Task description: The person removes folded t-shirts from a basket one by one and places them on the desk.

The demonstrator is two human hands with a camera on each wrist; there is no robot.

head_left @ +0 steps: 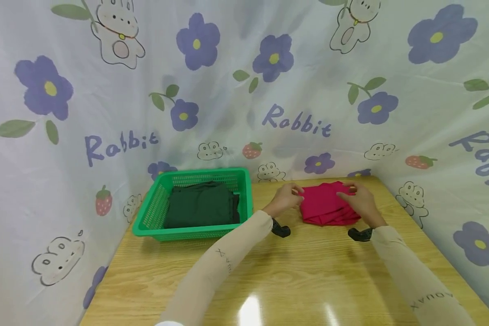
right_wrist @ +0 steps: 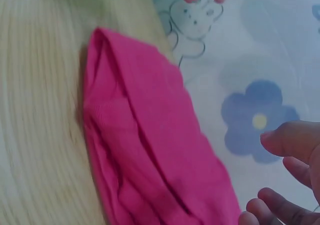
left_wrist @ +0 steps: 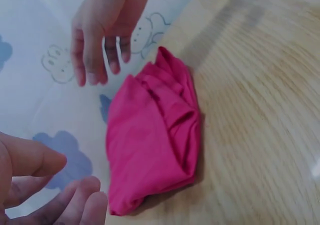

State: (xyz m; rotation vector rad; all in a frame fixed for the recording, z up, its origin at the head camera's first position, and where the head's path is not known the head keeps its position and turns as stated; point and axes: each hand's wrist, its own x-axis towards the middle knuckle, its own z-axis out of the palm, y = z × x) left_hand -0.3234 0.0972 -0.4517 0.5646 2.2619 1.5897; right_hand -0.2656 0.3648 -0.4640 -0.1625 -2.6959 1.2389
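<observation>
Two hands [head_left: 285, 199], one red cloth [head_left: 322, 203], one green basket [head_left: 195, 230], one table [head_left: 309, 271]; dark cloths [head_left: 201, 206] perhaps two, overlapped.

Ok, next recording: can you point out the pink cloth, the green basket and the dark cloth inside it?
Pink cloth [head_left: 321, 203]: head view, middle of its upper surface.
Green basket [head_left: 247, 194]: head view, right-hand rim.
Dark cloth [head_left: 199, 206]: head view, middle of its upper surface.

On a desk [head_left: 301, 276], a basket [head_left: 247, 194] stands at the left, dark-free of lid, with a cloth stack [head_left: 201, 206] inside. Right of it, near the back edge, lies a folded cloth [head_left: 322, 203], between left hand [head_left: 286, 199] and right hand [head_left: 364, 203]. Behind hangs a curtain [head_left: 228, 86].
</observation>
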